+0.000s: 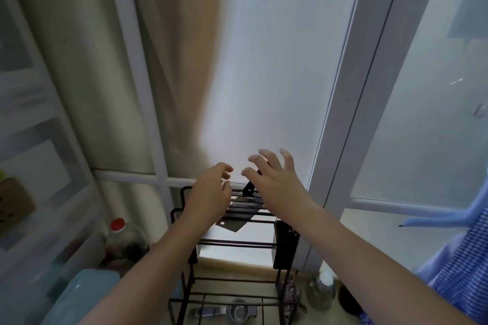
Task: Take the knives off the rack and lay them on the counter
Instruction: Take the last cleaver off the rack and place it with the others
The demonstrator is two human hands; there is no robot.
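Note:
A black wire rack [235, 243] stands on the counter against the window. A cleaver [233, 223] sits in its top slots, blade down, its black handle [249, 188] sticking up between my hands. My left hand [208, 192] hovers over the rack's top left, fingers curled and apart, holding nothing. My right hand [274, 179] is spread open just right of the handle, close to it without gripping it. A black holder [286, 241] hangs on the rack's right side. Any other knives are hidden by my hands.
A red-capped bottle [124, 237] and a teal container [87, 290] stand left of the rack. A metal squeezer [227, 311] lies under the rack. A small clear bottle [322, 290] stands right of it. Blue cloth [454, 258] hangs at the right. Window frames rise behind.

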